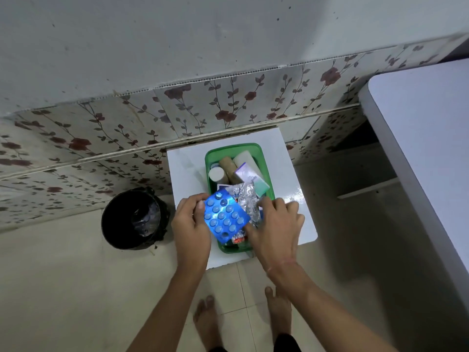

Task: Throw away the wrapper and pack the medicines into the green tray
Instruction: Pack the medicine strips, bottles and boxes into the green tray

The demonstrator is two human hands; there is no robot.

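Observation:
A green tray stands on a small white table. It holds a white bottle, a brown tube, a white box, a purple and teal box and silver blister strips. A blue blister pack lies tilted over the tray's near end. My left hand grips its left edge. My right hand holds its right corner, fingers resting on the silver strips.
A black bin with a dark liner stands on the floor left of the white table, against the flowered wall tiles. A larger white table fills the right side. My bare feet are on the tiled floor below.

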